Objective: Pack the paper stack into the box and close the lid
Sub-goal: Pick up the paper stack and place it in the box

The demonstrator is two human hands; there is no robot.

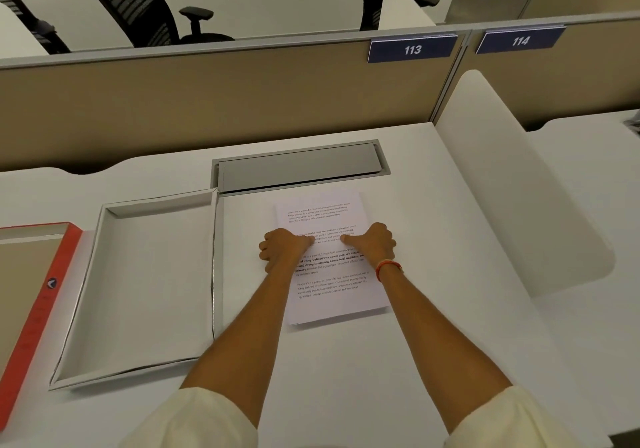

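Note:
A stack of printed white paper (327,288) lies flat on the white desk, just right of the box. My left hand (284,250) holds the stack's left edge and my right hand (375,243) its right edge. Both thumbs press on the top sheet and the fingers curl at the sides. The box (215,257) is a shallow white tray, open and with nothing inside, left of the stack. Its lid (38,295), with red sides and a brown inside, rests at the far left edge of the view, partly cut off.
A grey cable flap (301,167) is set into the desk just behind the paper. A beige partition (207,101) with number plates 113 and 114 closes the back. A white side divider (519,188) stands on the right. Office chairs stand beyond the partition.

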